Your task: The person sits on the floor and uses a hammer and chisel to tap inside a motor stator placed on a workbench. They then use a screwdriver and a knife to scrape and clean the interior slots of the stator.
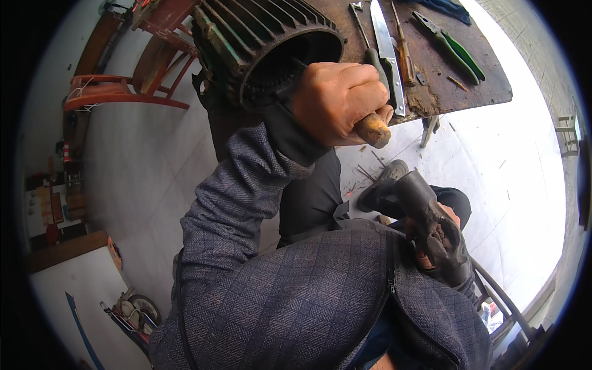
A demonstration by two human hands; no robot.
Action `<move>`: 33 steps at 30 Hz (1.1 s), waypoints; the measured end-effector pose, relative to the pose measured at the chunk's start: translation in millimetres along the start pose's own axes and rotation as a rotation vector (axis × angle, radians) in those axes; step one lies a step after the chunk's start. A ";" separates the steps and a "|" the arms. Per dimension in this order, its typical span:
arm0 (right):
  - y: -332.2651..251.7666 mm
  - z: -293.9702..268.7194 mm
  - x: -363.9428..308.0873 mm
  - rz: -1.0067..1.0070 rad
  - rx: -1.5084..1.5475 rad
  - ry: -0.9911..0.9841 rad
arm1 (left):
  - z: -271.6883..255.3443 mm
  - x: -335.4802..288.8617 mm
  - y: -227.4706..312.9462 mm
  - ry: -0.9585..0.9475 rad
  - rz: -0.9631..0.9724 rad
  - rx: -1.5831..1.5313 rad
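Observation:
My left hand [338, 98] is closed around a tool with a worn wooden handle [374, 130], held at the open end of a finned metal motor housing [231, 61]. The tool's far end is hidden by my fist and the dark opening. Inside the housing, dark windings [262, 83] show faintly along the inner wall. My right hand [450, 214] is lower, near my lap, wrapped round a hammer [425, 213]. The hammer's heavy dark head covers most of that hand, and its handle is hidden.
On the worn wooden table [459, 102] lie a knife [387, 49], a wooden-handled screwdriver [404, 55], green-handled pliers [450, 46] and a slim metal tool [360, 24]. A red wooden chair [132, 92] stands left. Debris litters the floor near my shoe [385, 185].

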State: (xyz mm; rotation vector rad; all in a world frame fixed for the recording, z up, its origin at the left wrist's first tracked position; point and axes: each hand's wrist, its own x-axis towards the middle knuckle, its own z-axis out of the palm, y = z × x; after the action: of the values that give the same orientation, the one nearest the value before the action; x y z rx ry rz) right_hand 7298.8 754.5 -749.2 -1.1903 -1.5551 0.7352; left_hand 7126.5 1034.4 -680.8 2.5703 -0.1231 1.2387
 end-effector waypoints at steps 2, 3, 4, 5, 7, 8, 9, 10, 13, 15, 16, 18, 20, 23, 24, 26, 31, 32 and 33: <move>0.6 -0.1 1.2 0.005 -0.042 -0.047 | -0.9 1.2 1.2 0.013 0.008 -0.006; 1.5 0.5 2.3 0.002 -0.044 -0.047 | -1.2 0.3 2.1 0.006 0.027 -0.020; 2.8 1.2 3.5 -0.002 -0.046 -0.047 | -1.6 -1.5 3.0 -0.002 0.040 -0.035; 4.6 2.5 4.9 -0.007 -0.029 -0.031 | -0.2 -3.4 2.8 0.019 0.019 -0.030; 7.9 4.7 8.1 -0.001 -0.035 -0.027 | -2.0 -8.7 -2.9 0.008 0.003 -0.028; 8.6 5.2 9.8 0.002 -0.038 -0.025 | -2.2 -11.8 -6.6 -0.002 -0.026 -0.019; 9.4 6.4 11.9 -0.002 -0.036 -0.031 | -2.2 -15.2 -9.6 0.014 -0.020 -0.049; 8.5 6.4 13.5 -0.003 -0.037 -0.042 | -3.4 -17.5 -15.5 -0.016 -0.006 -0.023; 3.5 8.2 19.3 -0.009 -0.049 -0.059 | -6.5 -17.8 -33.4 -0.098 0.025 0.052; -1.0 8.9 23.5 -0.010 -0.046 -0.032 | -7.5 -15.4 -33.7 -0.082 -0.017 0.068; -1.9 8.2 26.1 -0.036 -0.018 -0.022 | -7.3 -13.1 -30.5 -0.060 -0.020 0.085; -3.9 8.7 29.4 -0.088 0.036 -0.002 | -7.3 -9.0 -16.7 -0.030 -0.049 0.007; -5.0 8.8 30.7 -0.114 0.032 -0.001 | -1.7 -6.5 4.1 0.000 -0.063 -0.101; -5.3 7.1 29.5 -0.070 0.042 -0.009 | -1.4 -3.2 16.8 -0.038 0.001 -0.073; -6.0 7.3 28.0 -0.050 0.059 -0.035 | -3.2 -4.4 18.2 -0.047 0.017 -0.043; -6.2 7.2 25.6 -0.070 0.068 -0.011 | -9.5 -5.8 9.0 -0.037 -0.055 -0.003; -6.3 9.6 24.1 -0.057 0.070 -0.013 | -16.4 -17.4 -1.3 -0.094 -0.070 -0.010; -6.0 10.4 24.6 -0.053 0.082 -0.048 | -16.2 -19.2 -1.2 -0.102 -0.081 -0.018; -5.7 10.0 25.0 -0.061 0.089 -0.027 | -16.3 -20.4 -1.3 -0.116 -0.080 -0.026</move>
State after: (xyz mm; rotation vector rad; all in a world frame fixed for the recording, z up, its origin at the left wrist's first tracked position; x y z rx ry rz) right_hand 7287.1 777.0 -738.6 -1.0669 -1.5580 0.7747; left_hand 7101.7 1039.4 -687.3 2.5975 -0.0584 1.0531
